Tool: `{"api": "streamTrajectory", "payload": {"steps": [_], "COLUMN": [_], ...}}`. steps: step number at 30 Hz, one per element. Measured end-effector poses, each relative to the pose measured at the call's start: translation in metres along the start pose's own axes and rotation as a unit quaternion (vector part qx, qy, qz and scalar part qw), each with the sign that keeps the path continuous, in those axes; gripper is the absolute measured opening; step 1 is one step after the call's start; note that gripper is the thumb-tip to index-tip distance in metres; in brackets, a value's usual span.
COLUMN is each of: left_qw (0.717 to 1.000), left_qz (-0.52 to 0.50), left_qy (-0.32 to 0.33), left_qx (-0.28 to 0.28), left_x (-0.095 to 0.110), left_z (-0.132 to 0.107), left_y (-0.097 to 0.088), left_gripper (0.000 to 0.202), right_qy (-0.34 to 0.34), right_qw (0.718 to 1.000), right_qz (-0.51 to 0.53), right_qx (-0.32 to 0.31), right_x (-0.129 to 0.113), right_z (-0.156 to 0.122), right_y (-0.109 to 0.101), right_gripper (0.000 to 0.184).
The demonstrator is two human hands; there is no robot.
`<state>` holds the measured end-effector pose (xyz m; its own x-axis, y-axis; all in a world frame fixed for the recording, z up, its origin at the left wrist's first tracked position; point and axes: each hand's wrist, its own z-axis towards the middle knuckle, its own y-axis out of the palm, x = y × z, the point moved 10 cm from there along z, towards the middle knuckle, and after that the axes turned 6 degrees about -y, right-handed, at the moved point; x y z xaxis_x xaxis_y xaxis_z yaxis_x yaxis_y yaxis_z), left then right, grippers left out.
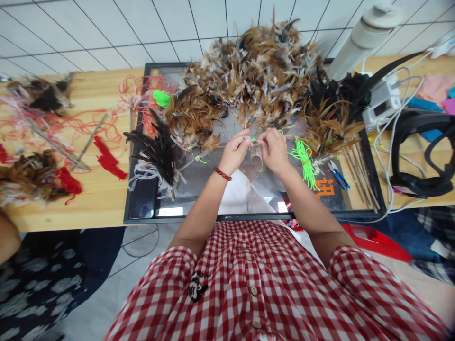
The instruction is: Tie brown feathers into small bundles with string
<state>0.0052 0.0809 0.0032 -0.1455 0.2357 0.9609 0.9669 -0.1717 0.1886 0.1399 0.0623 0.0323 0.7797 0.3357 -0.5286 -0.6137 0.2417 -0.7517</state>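
My left hand (pixel 236 150), with a beaded bracelet at the wrist, is closed in a pinch on a bit of bright green string (pixel 253 140). Close to its right, my right hand (pixel 274 149) pinches the same short string. Whether a feather is also caught in the fingers is too small to tell. Just beyond both hands rises a big heap of brown feathers (pixel 256 76). A loose bundle of green strings (pixel 305 161) lies right of my right hand. On the left are a bunch of black feathers (pixel 159 151) and a green string coil (pixel 161 98).
A glossy black-framed panel (pixel 213 218) lies under the work. To the right are blue-handled snips (pixel 338 175), thin sticks (pixel 360 175), a white bottle (pixel 366 38), a power strip (pixel 382 106) and a black headset (pixel 423 156). Red string (pixel 108 158) lies left, near another person's arm (pixel 7 237).
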Motion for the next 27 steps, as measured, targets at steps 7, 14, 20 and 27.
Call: {"api": "streamTrajectory", "payload": {"steps": [7,14,20,27], "left_qw": [0.996,0.997,0.999,0.979], "left_qz": [-0.046,-0.045,-0.026,0.138], "left_qy": [-0.072,-0.06,-0.027,0.123], "left_qx": [-0.037,-0.03,-0.036,-0.083], "left_x": [-0.009,-0.005,-0.003,0.019], "left_z": [-0.005,-0.004,-0.004,-0.016], "left_y": [0.011,0.011,0.011,0.027], "left_gripper": [0.04,0.042,0.04,0.039], "right_qy": [-0.01,-0.006,0.077,0.179], "right_qw": [0.993,0.987,0.971,0.881], "right_qz": [0.079,0.123,0.219,0.439], "right_qx": [0.09,0.102,0.064,0.008], "right_x": [0.003,0.008,0.013,0.019], "right_z": [-0.002,-0.003,-0.003,-0.005], "right_y": [-0.024,-0.034,-0.021,0.013], "right_gripper": [0.03,0.035,0.039,0.044]}}
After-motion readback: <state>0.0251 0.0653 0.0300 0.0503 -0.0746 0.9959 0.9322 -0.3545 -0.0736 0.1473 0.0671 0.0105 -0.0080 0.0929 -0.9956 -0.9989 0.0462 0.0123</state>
